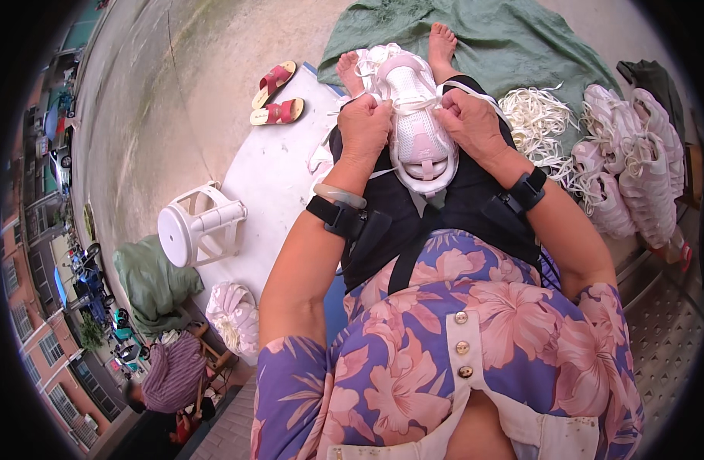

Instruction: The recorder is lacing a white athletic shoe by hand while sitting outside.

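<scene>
A white and pink sneaker (419, 134) rests on my lap, its heel toward me and its toe pointing away. On the left side of it, my left hand (365, 126) is closed in a pinch on a white shoelace. My right hand (468, 123) is likewise closed on the lace (475, 92) at the right side, with a loose length running back over the knuckles. The lace stretches across the shoe's tongue between both hands. More white laces and shoe parts (371, 65) lie beyond the sneaker, partly covered by it.
To the right lie a heap of white laces (537, 115) and a pile of pink-white sneakers (636, 161). Green cloth (490, 38) covers the ground ahead. At left are red sandals (277, 113), a white stool (202, 226) and a pinkish bundle (235, 314). Another person (176, 372) sits at lower left.
</scene>
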Tool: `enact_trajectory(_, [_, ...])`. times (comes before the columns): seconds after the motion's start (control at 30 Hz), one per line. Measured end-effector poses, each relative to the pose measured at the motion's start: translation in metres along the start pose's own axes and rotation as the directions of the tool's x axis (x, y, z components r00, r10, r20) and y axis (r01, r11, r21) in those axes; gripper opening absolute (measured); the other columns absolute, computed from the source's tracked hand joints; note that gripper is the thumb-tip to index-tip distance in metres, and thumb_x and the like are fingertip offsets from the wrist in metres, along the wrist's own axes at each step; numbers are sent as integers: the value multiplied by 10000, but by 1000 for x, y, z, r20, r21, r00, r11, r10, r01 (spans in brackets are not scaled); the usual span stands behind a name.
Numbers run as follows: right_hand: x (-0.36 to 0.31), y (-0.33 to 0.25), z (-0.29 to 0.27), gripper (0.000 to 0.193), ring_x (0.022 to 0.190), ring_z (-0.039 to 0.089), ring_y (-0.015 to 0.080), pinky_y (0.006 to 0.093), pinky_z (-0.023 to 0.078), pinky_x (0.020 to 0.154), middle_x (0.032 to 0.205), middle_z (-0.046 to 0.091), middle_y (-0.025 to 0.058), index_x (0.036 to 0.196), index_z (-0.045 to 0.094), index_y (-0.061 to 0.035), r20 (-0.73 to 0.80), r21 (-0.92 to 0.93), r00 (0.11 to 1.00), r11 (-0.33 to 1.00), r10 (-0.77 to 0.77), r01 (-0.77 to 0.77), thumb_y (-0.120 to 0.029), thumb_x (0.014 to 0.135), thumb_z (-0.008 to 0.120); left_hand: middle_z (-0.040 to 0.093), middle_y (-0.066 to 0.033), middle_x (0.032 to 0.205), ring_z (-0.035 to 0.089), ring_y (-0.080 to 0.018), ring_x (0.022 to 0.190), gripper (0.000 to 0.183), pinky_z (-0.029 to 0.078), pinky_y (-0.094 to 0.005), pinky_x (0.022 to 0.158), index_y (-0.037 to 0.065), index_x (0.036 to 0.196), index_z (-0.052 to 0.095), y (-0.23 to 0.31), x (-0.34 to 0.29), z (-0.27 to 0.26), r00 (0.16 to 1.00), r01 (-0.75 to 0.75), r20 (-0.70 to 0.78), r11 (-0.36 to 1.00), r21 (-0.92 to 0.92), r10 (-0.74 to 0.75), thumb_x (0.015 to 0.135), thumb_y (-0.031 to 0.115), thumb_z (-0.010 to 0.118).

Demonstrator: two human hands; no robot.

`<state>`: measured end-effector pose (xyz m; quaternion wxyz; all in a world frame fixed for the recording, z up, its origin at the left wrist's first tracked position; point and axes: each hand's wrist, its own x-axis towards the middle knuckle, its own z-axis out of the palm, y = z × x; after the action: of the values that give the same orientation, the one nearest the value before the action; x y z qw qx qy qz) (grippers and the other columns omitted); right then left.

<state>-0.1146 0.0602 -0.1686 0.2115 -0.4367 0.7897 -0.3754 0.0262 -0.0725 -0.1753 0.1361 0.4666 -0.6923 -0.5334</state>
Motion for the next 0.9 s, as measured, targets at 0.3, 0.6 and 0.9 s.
enact_trajectory(0.3, [-7, -12, 6, 113, 793, 560, 247, 350, 417, 668, 833, 577, 59, 804, 611, -108, -165, -80, 883, 899, -439, 431, -114, 693, 630, 587, -182, 628, 595, -339, 636, 248, 455, -415, 604, -16, 744, 542, 15, -4, 11, 952, -169, -138, 845, 508, 274, 780, 218, 614])
enact_trajectory(0.6, [0, -22, 38, 141, 1069, 445, 251, 416, 334, 829, 1035, 547, 48, 793, 633, -110, -120, -223, 880, 876, -460, 428, -123, 653, 614, 587, -149, 755, 597, -289, 624, 310, 468, -374, 605, -18, 1004, 515, 6, -37, 1, 852, -470, -48, 803, 366, 521, 761, 143, 622])
enact_trajectory(0.9, [3, -25, 42, 134, 1086, 442, 253, 435, 319, 830, 1053, 548, 45, 779, 623, -104, -100, -293, 907, 883, -409, 366, -156, 656, 634, 580, -226, 745, 571, -395, 748, 157, 441, -475, 668, 2, 801, 504, 9, -41, 3, 920, -366, 80, 768, 525, 383, 745, 149, 515])
